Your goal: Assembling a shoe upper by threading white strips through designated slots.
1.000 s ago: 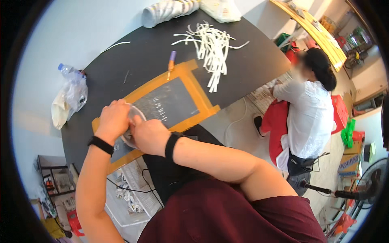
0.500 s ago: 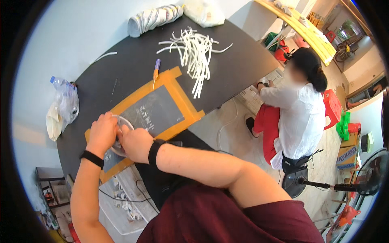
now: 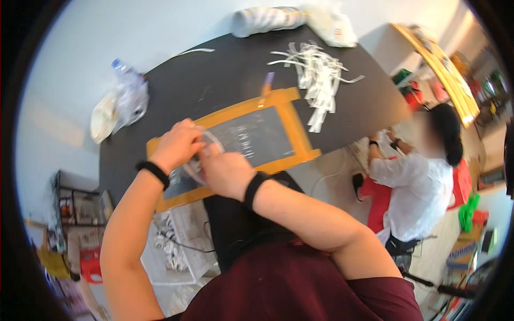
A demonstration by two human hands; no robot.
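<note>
A round, whitish ring-shaped thing (image 3: 214, 138), perhaps a shallow container, is between my hands; its kind is not clear. My left hand (image 3: 179, 143) is closed at its left rim, fingers bent inward. From the right, my right hand (image 3: 229, 171) comes over it with curled fingers meeting the left fingertips; what they pinch is hidden. Below lies a grey panel (image 3: 267, 131) with faint white writing, framed in orange-yellow tape (image 3: 292, 120). Beyond its upper edge rests a slim tool with a purple and orange handle (image 3: 268, 83), blurred.
Many white strips (image 3: 320, 72) are heaped on the dark table (image 3: 225, 75). At its far edge are a wrapped roll (image 3: 270, 20) and a white bag (image 3: 333, 25); a bagged bottle (image 3: 128, 96) stands left. A co-worker in white (image 3: 415, 187) sits right. Below is a white bin (image 3: 174, 270).
The view has swung, so the table and its things sit farther right in the picture. Both hands stay at the ring-shaped thing. The co-worker's second hand now shows.
</note>
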